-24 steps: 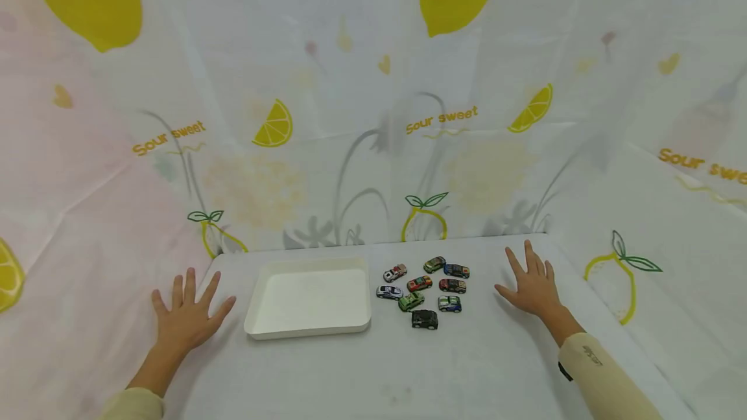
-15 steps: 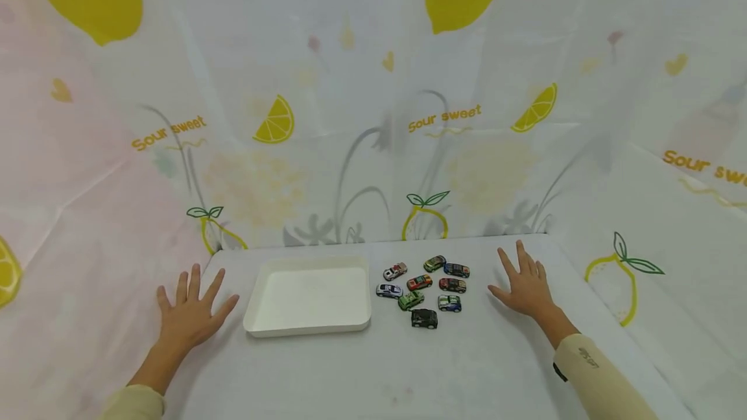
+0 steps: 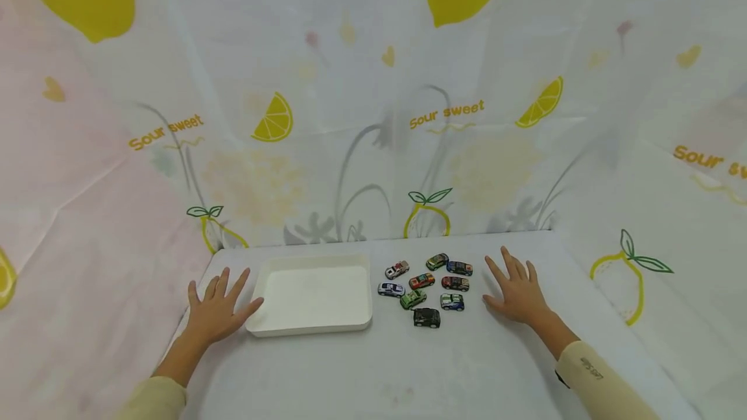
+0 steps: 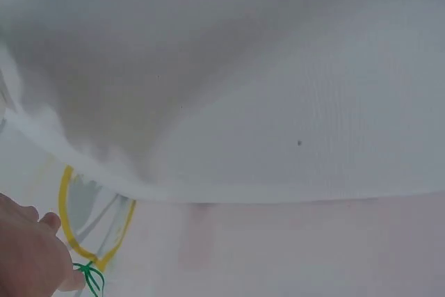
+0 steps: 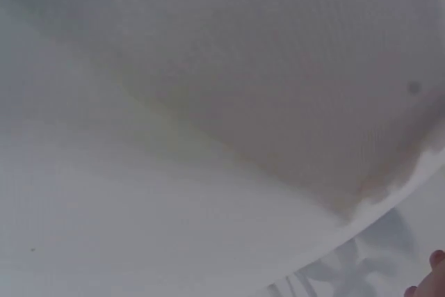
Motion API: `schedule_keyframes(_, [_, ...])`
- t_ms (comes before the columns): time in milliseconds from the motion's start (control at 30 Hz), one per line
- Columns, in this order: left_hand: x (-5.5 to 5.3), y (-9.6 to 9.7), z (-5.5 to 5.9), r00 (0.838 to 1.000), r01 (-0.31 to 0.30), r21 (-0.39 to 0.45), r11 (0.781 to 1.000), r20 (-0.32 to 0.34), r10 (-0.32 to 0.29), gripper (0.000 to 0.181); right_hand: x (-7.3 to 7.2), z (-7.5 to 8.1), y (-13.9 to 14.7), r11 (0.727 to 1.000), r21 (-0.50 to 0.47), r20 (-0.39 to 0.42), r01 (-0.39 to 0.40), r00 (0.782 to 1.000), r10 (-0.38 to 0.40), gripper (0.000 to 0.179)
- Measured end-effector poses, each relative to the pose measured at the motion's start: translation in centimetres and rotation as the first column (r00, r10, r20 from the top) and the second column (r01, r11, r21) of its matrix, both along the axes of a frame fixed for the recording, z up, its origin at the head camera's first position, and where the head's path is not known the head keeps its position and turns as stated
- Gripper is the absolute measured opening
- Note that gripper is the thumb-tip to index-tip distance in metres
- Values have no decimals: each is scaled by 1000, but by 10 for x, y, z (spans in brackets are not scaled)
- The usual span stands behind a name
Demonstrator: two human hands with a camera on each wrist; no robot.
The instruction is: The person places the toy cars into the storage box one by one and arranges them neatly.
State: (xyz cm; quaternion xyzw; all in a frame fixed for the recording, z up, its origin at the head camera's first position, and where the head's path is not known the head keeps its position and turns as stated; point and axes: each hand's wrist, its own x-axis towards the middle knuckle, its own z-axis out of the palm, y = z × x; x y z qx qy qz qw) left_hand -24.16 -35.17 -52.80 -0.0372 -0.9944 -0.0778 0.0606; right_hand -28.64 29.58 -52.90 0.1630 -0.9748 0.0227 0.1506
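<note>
In the head view my left hand (image 3: pixel 216 315) hovers with fingers spread, its thumb near the left edge of a white rectangular tray (image 3: pixel 309 328). My right hand (image 3: pixel 518 293), fingers also spread, is to the right of a cluster of small toy cars and holds nothing. Closest to it are a blue-and-white toy car (image 3: pixel 452 302) and a dark red toy car (image 3: pixel 455 284). A black toy car (image 3: pixel 426 317) sits nearest the front, and a green one (image 3: pixel 413 299) lies behind it. Only part of the left hand (image 4: pixel 31 255) shows in the left wrist view.
The white table (image 3: pixel 350 374) ends at a back edge against a lemon-printed cloth (image 3: pixel 362 148). Similar cloth hangs along both sides. More toy cars, such as an orange-red one (image 3: pixel 421 280) and a white-and-purple one (image 3: pixel 391 290), lie between the tray and my right hand.
My left hand has moved right, closer to the tray. My right hand has shifted left toward the toy cars. The tray and cars stay in place.
</note>
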Motion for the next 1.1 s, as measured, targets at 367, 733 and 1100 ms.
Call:
schedule_keyframes(367, [-5,11,-14,986,35,138,990,154,-56,119,-11,-13,-13,985,-159,-4,-62,998,62,73])
schedule_keyframes(733, [-9,23,-2,967,45,217,975,236,-97,124,-8,-5,-34,973,-203,110,-110,985,134,74])
schedule_keyframes(1100, [-9,26,-1,954,52,203,978,279,-109,116,-8,11,-46,919,-374,213,-123,953,214,62])
